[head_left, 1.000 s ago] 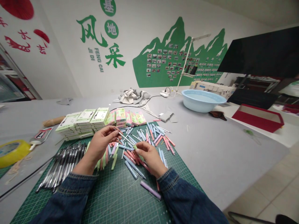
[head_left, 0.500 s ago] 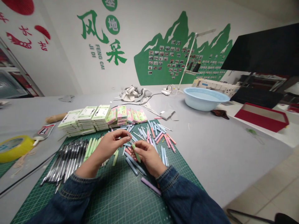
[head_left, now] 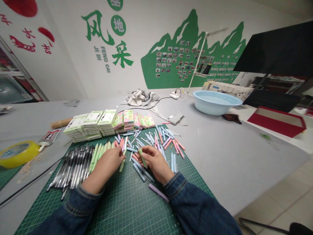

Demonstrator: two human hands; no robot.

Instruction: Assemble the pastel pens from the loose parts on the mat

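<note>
My right hand (head_left: pixel 156 163) is closed around a light green pen barrel (head_left: pixel 142 159), pinched between thumb and fingers above the green cutting mat (head_left: pixel 122 205). My left hand (head_left: pixel 109 168) has its fingertips together at the lower end of a thin white pen refill (head_left: pixel 125 143). Beside those fingertips, another light green pen part (head_left: pixel 122 164) lies on the mat. A row of light green pens (head_left: pixel 96 156) sits partly behind my left hand. Blue, pink and purple pen parts (head_left: pixel 168 140) are scattered beyond my right hand, and a purple one (head_left: pixel 158 192) lies near my right cuff.
Clear pens with black ends (head_left: pixel 73 166) lie in a row at the left. White boxes (head_left: pixel 91 122) and pink-green boxes (head_left: pixel 128 119) are stacked behind the mat. Yellow tape (head_left: pixel 18 153) and a glue tube (head_left: pixel 50 137) lie left; a blue basin (head_left: pixel 216 104) stands back right.
My left hand has moved left and down, away from the green barrel in my right hand. The right hand has stayed nearly in place. The view has shifted slightly.
</note>
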